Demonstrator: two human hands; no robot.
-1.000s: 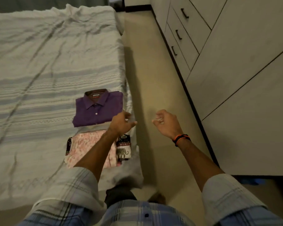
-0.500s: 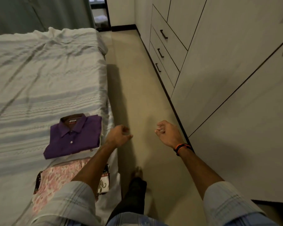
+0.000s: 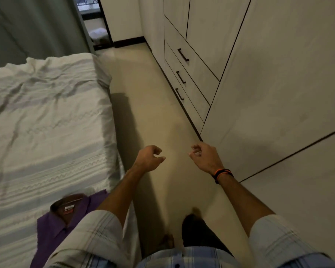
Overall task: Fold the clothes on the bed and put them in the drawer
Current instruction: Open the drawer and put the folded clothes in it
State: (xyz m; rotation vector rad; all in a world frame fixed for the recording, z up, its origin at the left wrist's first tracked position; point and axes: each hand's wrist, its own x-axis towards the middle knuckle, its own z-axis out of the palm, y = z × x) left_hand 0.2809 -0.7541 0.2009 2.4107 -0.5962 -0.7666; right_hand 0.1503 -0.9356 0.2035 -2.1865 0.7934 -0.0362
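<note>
Though half hidden, purple shirt (image 3: pixel 52 227) folded.

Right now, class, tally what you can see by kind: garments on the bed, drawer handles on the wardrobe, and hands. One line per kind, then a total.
Garments on the bed: 1, the purple shirt
Drawer handles: 3
Hands: 2, left hand, right hand
Total: 6

Folded purple collared button shirt (image 3: pixel 52 227) lies flat at 7 o'clock on the white textured bedspread (image 3: pixel 46 122), near its right edge, partly hidden by a sleeve. Three closed pale drawers with black handles (image 3: pixel 186 74) stacked at 1 o'clock.
</note>
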